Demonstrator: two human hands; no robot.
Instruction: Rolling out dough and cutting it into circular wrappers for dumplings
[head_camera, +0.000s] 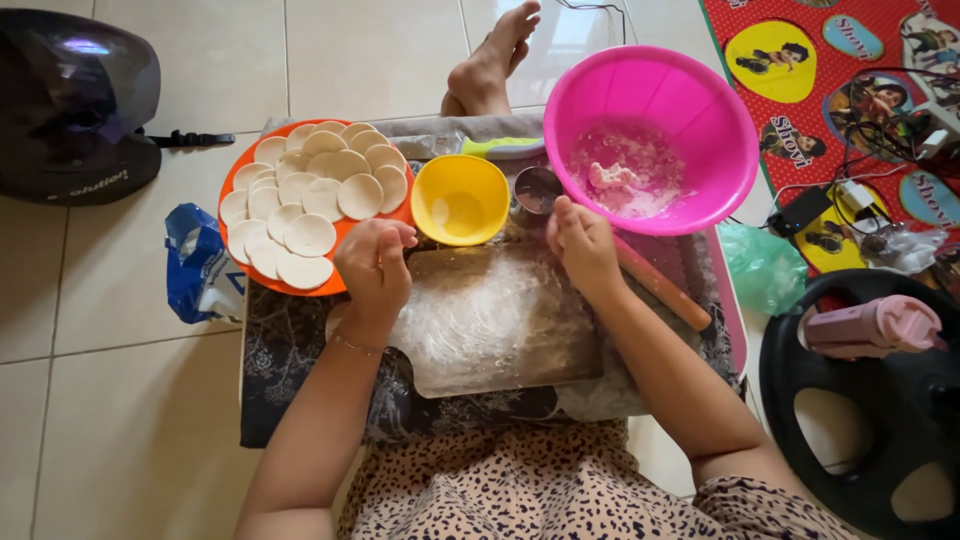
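My left hand (374, 262) hovers with curled fingers over the left end of a floured wooden board (495, 325), right beside an orange plate (326, 284) stacked with several round white dough discs (310, 234). Whether it pinches anything is hidden. My right hand (583, 243) is closed at the board's far edge, next to a small metal cup (537, 187). A yellow bowl (460, 200) stands between the hands. A large pink bowl (650, 140) with leftover dough and flour is just behind my right hand.
A wooden rolling pin (664, 286) lies right of the board on a dark patterned cloth (285, 345). A blue-white bag (200, 265) and a dark helmet (75, 105) lie left. A black pan (865, 400), pink bottle (870, 325), green plastic bag (762, 265) and cables sit right. A bare foot (490, 60) rests beyond.
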